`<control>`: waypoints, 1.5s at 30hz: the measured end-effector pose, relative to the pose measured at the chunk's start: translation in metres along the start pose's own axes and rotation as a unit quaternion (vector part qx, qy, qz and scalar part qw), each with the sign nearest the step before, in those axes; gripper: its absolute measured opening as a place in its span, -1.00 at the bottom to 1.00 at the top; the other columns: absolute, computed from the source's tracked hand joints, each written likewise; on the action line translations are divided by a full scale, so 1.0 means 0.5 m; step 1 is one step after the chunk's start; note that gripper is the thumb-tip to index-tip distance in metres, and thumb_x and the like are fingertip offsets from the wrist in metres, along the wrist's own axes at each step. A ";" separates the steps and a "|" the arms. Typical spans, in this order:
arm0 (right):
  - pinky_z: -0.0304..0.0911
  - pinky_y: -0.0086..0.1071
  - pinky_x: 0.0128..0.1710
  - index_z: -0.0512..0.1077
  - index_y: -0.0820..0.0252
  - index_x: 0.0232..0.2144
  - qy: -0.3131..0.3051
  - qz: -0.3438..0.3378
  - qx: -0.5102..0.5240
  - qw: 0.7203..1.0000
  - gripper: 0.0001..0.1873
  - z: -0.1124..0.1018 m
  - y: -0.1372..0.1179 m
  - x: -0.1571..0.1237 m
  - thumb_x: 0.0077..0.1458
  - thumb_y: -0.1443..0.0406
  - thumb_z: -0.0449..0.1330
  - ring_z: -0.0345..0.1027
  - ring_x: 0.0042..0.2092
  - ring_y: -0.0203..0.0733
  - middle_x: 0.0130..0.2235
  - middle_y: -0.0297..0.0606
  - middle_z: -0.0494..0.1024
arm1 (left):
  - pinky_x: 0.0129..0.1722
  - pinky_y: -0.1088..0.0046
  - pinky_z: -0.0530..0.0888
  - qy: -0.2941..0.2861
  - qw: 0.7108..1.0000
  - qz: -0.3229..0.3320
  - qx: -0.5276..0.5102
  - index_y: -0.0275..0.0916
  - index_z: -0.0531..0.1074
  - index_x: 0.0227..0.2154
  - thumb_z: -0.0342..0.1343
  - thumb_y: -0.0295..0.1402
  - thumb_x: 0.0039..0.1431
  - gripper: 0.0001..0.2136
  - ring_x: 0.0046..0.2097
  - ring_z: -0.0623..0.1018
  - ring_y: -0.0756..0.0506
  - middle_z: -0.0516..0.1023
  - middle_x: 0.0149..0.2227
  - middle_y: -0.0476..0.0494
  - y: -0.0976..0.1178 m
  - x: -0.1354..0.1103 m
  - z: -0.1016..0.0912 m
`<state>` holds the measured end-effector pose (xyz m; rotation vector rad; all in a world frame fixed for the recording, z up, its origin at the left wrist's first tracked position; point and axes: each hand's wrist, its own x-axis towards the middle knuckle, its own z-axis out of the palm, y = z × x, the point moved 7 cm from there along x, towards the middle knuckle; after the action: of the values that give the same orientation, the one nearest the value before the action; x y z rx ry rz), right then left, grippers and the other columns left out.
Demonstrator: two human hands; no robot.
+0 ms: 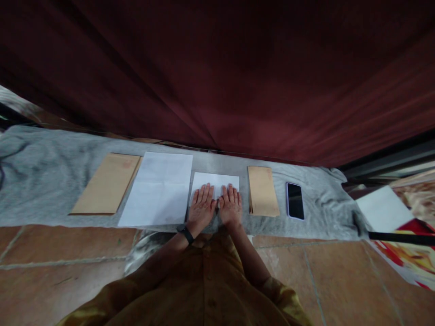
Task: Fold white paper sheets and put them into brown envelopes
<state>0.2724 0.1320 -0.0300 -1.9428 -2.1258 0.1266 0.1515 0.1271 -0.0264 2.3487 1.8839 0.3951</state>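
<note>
A small white sheet of paper point(217, 178), which looks folded, lies under both palms near the middle of the cloth. My left hand point(201, 206) rests flat on its left half, fingers stretched forward, a dark watch on the wrist. Beside it, my right hand point(231, 206) presses flat on the right half, fingers slightly spread. The thumbs nearly meet, and the hands hide the sheet's near part. Just left lies a larger white sheet point(158, 188) with faint crease lines. To the right is a stack of small brown envelopes point(263, 191).
Large brown envelopes point(107, 184) lie at the left, partly beside the white sheet. A phone point(295, 201) lies right of the small envelopes. Grey cloth point(322, 203) covers the narrow surface. A dark red curtain point(220, 81) hangs behind it; a printed bag point(408, 253) stands far right.
</note>
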 end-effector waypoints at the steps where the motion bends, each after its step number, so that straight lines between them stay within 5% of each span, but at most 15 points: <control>1: -0.13 0.01 0.35 0.10 0.13 0.39 0.007 0.004 0.000 1.000 -0.45 -0.001 0.005 -0.002 0.42 0.19 -0.09 -0.07 0.42 0.05 0.43 -0.09 0.06 | 0.42 0.05 0.00 0.002 1.000 -0.003 0.002 -0.36 0.03 0.40 -0.22 -0.28 0.41 -0.45 0.46 -0.02 -0.21 0.04 0.44 -0.26 -0.001 -0.002 0.000; 13: -0.04 0.06 0.33 0.10 0.34 0.38 0.075 0.029 0.002 0.997 -0.41 -0.016 0.038 -0.022 0.42 0.19 -0.14 0.02 0.38 0.11 0.38 0.07 0.16 | 0.40 0.00 0.05 0.021 0.999 -0.034 0.005 -0.36 0.04 0.39 -0.17 -0.29 0.39 -0.44 0.46 0.01 -0.25 0.01 0.44 -0.34 -0.004 -0.021 -0.011; 25: -0.14 -0.06 0.40 0.17 0.23 0.35 -0.016 -0.088 0.067 0.994 -0.48 -0.001 -0.072 0.057 0.44 0.21 -0.11 -0.17 0.45 -0.08 0.43 -0.08 0.06 | 0.39 -0.04 0.07 -0.003 0.999 -0.022 0.023 -0.34 0.15 0.35 -0.15 -0.40 0.35 -0.48 0.46 0.00 -0.27 0.02 0.44 -0.37 -0.001 -0.023 -0.006; 36: -0.16 -0.02 0.39 0.12 0.13 0.38 0.002 -0.044 0.014 0.999 -0.46 0.006 -0.008 0.068 0.44 0.17 -0.07 -0.10 0.43 0.00 0.44 -0.11 0.04 | 0.40 -0.06 0.01 0.003 0.999 -0.036 -0.016 -0.19 0.10 0.38 -0.13 -0.32 0.37 -0.46 0.46 -0.01 -0.28 -0.06 0.46 -0.25 -0.005 -0.022 -0.010; 45: -0.10 0.00 0.36 0.09 0.20 0.39 0.040 -0.002 -0.005 0.999 -0.42 0.004 0.033 0.059 0.43 0.14 -0.08 -0.03 0.41 0.03 0.43 0.00 0.06 | 0.40 -0.03 0.03 0.008 0.999 -0.033 0.003 -0.28 0.11 0.38 -0.16 -0.31 0.39 -0.47 0.46 -0.01 -0.27 -0.03 0.46 -0.31 -0.003 -0.025 -0.015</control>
<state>0.2857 0.1629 -0.0322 -1.9159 -2.0835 0.0361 0.1456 0.1144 -0.0212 2.2862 1.9666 0.4044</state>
